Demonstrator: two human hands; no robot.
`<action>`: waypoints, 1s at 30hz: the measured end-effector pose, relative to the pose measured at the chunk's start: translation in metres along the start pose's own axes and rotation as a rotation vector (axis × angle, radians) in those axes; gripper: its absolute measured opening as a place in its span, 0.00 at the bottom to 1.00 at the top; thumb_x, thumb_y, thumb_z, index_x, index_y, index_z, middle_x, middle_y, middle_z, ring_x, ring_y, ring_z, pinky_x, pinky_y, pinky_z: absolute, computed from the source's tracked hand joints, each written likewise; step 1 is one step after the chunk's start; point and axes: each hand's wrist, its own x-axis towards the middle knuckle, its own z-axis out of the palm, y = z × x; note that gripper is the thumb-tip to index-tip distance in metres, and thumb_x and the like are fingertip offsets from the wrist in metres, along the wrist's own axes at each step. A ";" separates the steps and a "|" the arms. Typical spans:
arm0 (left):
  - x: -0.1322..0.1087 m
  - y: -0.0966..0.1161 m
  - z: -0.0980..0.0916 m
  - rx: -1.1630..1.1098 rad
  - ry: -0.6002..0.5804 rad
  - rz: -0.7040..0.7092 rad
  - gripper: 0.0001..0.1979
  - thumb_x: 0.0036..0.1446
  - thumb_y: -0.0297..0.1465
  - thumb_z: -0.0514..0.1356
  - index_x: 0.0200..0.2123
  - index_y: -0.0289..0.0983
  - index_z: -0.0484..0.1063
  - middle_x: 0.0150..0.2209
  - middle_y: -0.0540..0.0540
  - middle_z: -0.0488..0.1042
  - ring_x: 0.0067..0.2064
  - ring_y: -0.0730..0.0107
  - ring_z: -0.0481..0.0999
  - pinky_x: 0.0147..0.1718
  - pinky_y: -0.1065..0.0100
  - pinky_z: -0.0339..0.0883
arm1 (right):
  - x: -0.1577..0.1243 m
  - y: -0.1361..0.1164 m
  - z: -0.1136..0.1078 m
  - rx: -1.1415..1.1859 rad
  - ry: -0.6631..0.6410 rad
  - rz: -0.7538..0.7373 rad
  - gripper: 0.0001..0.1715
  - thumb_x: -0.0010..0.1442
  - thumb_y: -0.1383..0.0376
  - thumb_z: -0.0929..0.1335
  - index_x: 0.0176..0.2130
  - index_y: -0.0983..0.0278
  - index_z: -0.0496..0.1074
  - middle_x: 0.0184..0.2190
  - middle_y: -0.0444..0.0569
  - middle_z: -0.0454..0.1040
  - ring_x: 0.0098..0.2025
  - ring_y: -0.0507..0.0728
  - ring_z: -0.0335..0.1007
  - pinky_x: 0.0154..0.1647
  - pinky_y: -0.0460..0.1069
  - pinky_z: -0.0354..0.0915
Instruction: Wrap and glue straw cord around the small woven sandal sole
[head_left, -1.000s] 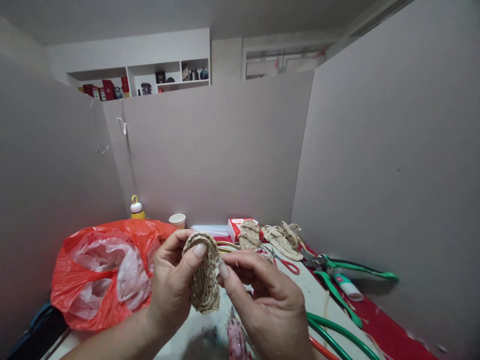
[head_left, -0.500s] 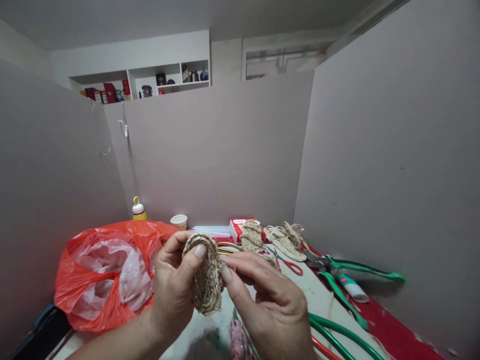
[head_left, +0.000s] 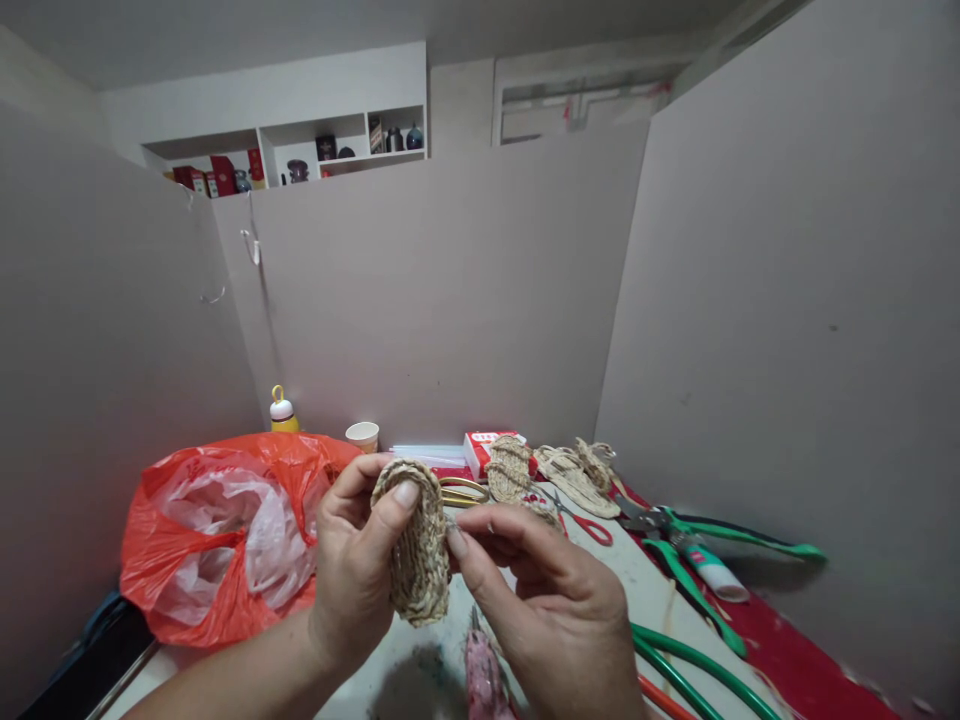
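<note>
My left hand (head_left: 356, 565) grips a small woven straw sandal sole (head_left: 416, 555), thumb pressed on its upper front and fingers wrapped behind. My right hand (head_left: 559, 610) has its fingers curled, with the thumb tip touching the sole's right edge; what it pinches there is too small to name. Below the hands stands a pink tool (head_left: 484, 670), partly cut off by the frame's bottom edge.
A red plastic bag (head_left: 225, 530) lies at left. Behind the hands are gold-handled scissors (head_left: 461, 492), finished straw sandals (head_left: 570, 475), a red box (head_left: 480, 447), a paper cup (head_left: 363, 435) and a yellow bottle (head_left: 283, 412). Green-handled cutters (head_left: 697, 560) and a small tube (head_left: 716, 573) lie right. Grey partitions enclose the table.
The hands and the sole stay in nearly the same pose. The view has shifted slightly, moving the table objects a little right.
</note>
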 end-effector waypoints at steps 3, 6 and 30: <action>0.000 0.000 0.000 0.000 -0.005 -0.004 0.05 0.50 0.30 0.69 0.31 0.38 0.75 0.26 0.54 0.75 0.25 0.79 0.71 0.26 0.79 0.67 | 0.000 -0.001 -0.001 -0.001 -0.028 -0.056 0.14 0.56 0.75 0.69 0.37 0.56 0.75 0.29 0.39 0.78 0.30 0.49 0.75 0.31 0.43 0.72; -0.001 0.000 -0.001 -0.008 -0.012 -0.007 0.05 0.50 0.30 0.68 0.31 0.39 0.75 0.26 0.54 0.75 0.25 0.79 0.71 0.26 0.78 0.67 | 0.000 -0.004 -0.002 0.000 -0.047 -0.108 0.16 0.55 0.75 0.69 0.41 0.57 0.76 0.31 0.41 0.78 0.33 0.50 0.76 0.34 0.44 0.73; 0.001 -0.006 -0.007 0.169 -0.055 -0.082 0.05 0.51 0.30 0.63 0.34 0.38 0.73 0.28 0.52 0.69 0.30 0.74 0.66 0.31 0.73 0.62 | -0.009 0.004 0.006 0.177 -0.040 0.238 0.12 0.55 0.71 0.72 0.37 0.56 0.80 0.32 0.43 0.83 0.32 0.52 0.80 0.36 0.43 0.75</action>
